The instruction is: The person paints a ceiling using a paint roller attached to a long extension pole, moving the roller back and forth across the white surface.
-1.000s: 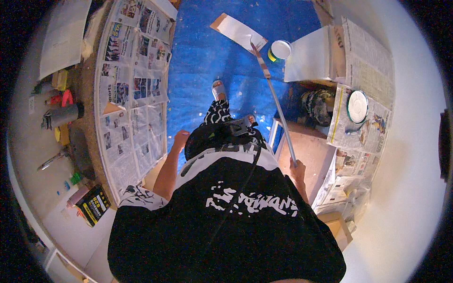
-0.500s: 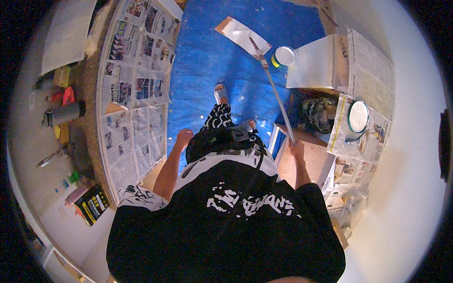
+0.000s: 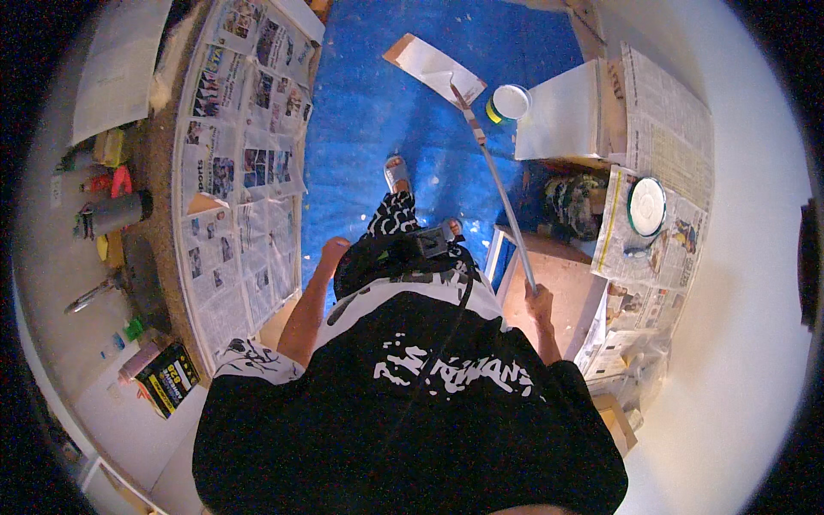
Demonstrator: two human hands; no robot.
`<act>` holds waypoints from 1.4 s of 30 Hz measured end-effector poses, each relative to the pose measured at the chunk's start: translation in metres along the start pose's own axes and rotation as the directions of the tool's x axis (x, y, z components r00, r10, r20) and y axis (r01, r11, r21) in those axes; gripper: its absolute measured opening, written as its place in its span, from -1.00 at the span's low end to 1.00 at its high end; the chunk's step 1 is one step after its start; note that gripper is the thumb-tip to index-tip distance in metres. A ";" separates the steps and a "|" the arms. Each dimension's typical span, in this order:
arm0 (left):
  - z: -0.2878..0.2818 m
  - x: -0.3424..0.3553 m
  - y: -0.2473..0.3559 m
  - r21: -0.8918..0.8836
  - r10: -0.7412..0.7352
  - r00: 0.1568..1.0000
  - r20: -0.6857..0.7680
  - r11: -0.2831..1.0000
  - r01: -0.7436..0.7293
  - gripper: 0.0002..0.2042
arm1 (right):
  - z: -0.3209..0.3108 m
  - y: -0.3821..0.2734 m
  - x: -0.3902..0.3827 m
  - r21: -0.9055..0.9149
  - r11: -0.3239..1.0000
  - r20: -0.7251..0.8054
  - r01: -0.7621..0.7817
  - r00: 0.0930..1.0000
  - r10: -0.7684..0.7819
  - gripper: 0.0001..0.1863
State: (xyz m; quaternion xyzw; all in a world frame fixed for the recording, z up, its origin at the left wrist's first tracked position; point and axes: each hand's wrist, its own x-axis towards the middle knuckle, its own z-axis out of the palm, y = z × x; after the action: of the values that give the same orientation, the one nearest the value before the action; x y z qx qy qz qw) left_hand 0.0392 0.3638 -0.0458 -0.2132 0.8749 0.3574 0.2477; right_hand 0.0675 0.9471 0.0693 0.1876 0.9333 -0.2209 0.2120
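My right hand is wrapped round the lower end of a long pale extension pole, which slants away from me over the floor. At its far end is a tool with a brownish handle and a thin bent metal neck, resting at a long white board with a brown end. Too little of the tool's head shows to name it. An open tub of white paint stands right of the board. Curled closed by my hip is my left hand, with nothing seen in it.
Blue sheeting spotted with white covers the floor. Newspaper lines the left-hand surface. At right, a white-topped box adjoins a newspaper-covered ledge bearing a round white lid. A grey cylinder is among items at far left.
My right hand and the pole's near end have come slightly back toward me. The tool's far end has slid a little along the board toward its near right end.
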 end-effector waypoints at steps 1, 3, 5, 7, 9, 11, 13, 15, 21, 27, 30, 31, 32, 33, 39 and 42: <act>0.003 0.009 -0.013 0.028 0.004 0.999 0.046 1.000 -0.005 -0.79 | -0.003 -0.003 -0.005 0.009 1.000 0.018 -0.013 1.000 0.013 -0.53; 0.006 0.016 -0.046 -0.135 0.000 0.998 0.062 0.991 0.009 -0.79 | -0.006 -0.012 -0.008 0.077 0.997 0.038 -0.024 0.999 0.021 -0.55; 0.002 0.011 -0.035 -0.143 -0.024 0.999 0.043 0.989 0.030 -0.78 | -0.003 -0.023 0.012 0.052 0.999 0.020 0.015 1.000 -0.016 -0.55; -0.015 -0.009 0.030 0.008 -0.068 0.998 -0.014 0.998 0.069 -0.78 | 0.006 -0.038 0.046 0.142 0.987 -0.032 0.072 0.997 -0.068 -0.43; -0.023 -0.017 0.036 0.045 -0.085 0.995 -0.056 0.995 0.088 -0.78 | 0.010 -0.057 0.075 0.166 0.969 -0.097 0.182 0.981 -0.168 -0.36; -0.031 -0.023 0.042 -0.008 -0.093 0.994 -0.063 0.996 0.092 -0.79 | 0.025 -0.066 0.109 0.084 0.970 -0.117 0.229 0.969 -0.219 -0.38; -0.040 -0.030 0.043 -0.146 -0.093 0.995 -0.040 0.986 0.086 -0.79 | 0.034 -0.074 0.135 -0.014 0.986 -0.054 0.165 0.985 -0.166 -0.45; -0.042 -0.033 0.039 -0.292 -0.196 0.980 0.025 0.936 0.195 -0.79 | 0.032 -0.082 0.135 0.005 0.992 -0.005 0.124 0.992 -0.124 -0.41; -0.023 -0.034 0.011 -0.061 -0.026 0.995 -0.091 0.998 0.021 -0.80 | 0.033 -0.041 0.086 -0.071 0.996 -0.038 0.048 0.998 -0.051 -0.43; -0.020 -0.030 0.020 -0.227 -0.078 0.997 -0.020 0.971 0.071 -0.79 | 0.021 0.004 0.003 0.037 0.999 -0.020 -0.023 1.000 0.024 -0.46; -0.011 -0.021 0.009 -0.323 -0.051 0.999 -0.012 0.945 0.044 -0.80 | 0.022 0.025 -0.034 0.032 0.999 -0.077 0.042 0.996 -0.039 -0.50; -0.010 -0.018 0.010 -0.313 -0.029 1.000 -0.005 0.949 0.026 -0.80 | 0.020 0.027 -0.041 0.010 0.997 -0.110 0.073 0.991 -0.071 -0.52; -0.010 -0.015 0.011 -0.258 -0.006 1.000 0.013 0.966 0.009 -0.80 | 0.017 0.029 -0.047 0.018 1.000 -0.068 0.000 0.998 0.001 -0.52; -0.011 -0.013 0.011 -0.203 0.015 0.999 0.031 0.979 -0.009 -0.80 | 0.014 0.031 -0.051 0.018 1.000 -0.054 -0.012 0.998 0.013 -0.51; -0.006 -0.003 0.015 -0.053 0.016 0.997 0.075 0.999 -0.012 -0.80 | 0.007 0.036 -0.048 0.065 0.998 -0.040 -0.003 0.999 0.006 -0.50; 0.000 0.011 -0.033 -0.180 -0.013 1.000 0.028 0.984 0.018 -0.80 | 0.009 0.013 -0.036 0.048 0.999 -0.029 0.007 1.000 -0.005 -0.48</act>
State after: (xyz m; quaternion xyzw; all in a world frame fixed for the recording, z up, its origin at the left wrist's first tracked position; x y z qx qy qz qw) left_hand 0.0488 0.3399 -0.0694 -0.2366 0.8339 0.4360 0.2418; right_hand 0.1063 0.9438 0.0749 0.1931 0.9312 -0.2413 0.1930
